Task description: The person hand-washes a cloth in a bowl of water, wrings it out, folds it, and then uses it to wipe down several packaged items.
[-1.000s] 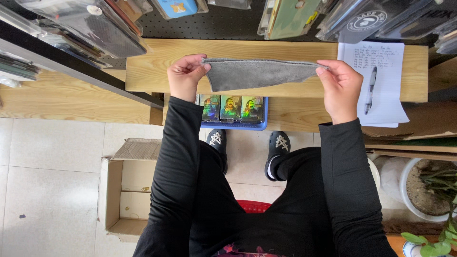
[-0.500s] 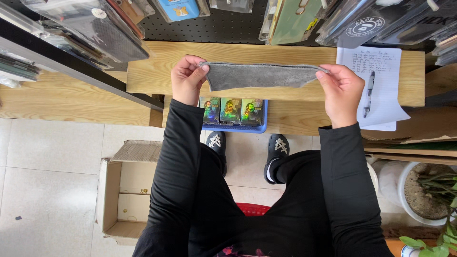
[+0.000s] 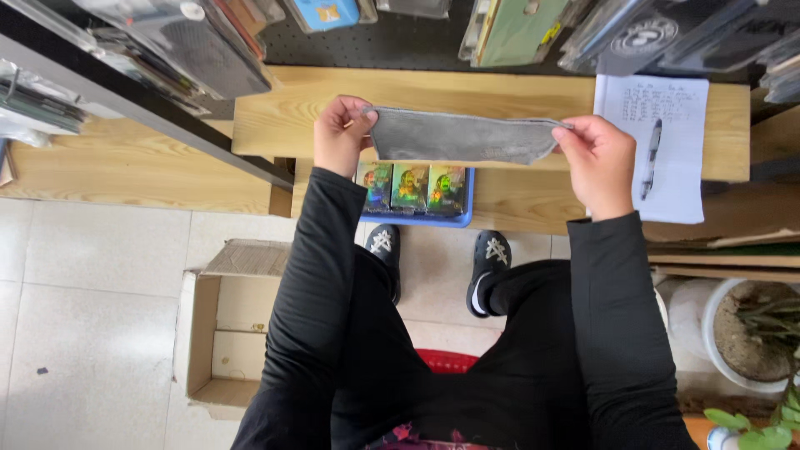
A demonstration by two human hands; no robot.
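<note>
1. Grey cloth [image 3: 462,137] hung stretched between the two hands, above the front edge of the wooden shelf [image 3: 275,125]; its long axis ran left to right, level with that edge, so each hand sat at one end and neither was nearer than the other.
2. It looked soft and matte, a plain mid-grey, folded into a narrow band with a slightly wavy lower edge.
3. Beyond the shelf's right part lay a white paper sheet [image 3: 667,117] with a pen [image 3: 651,158] on it, well apart from the cloth.
4. Below the shelf, under the cloth, sat a blue tray [image 3: 417,218] of colourful cards.
5. Left hand [image 3: 337,133] was closed, pinching the cloth's left corner.
6. Right hand [image 3: 596,162] was likewise closed, fingers curled over the cloth's right end.
</note>
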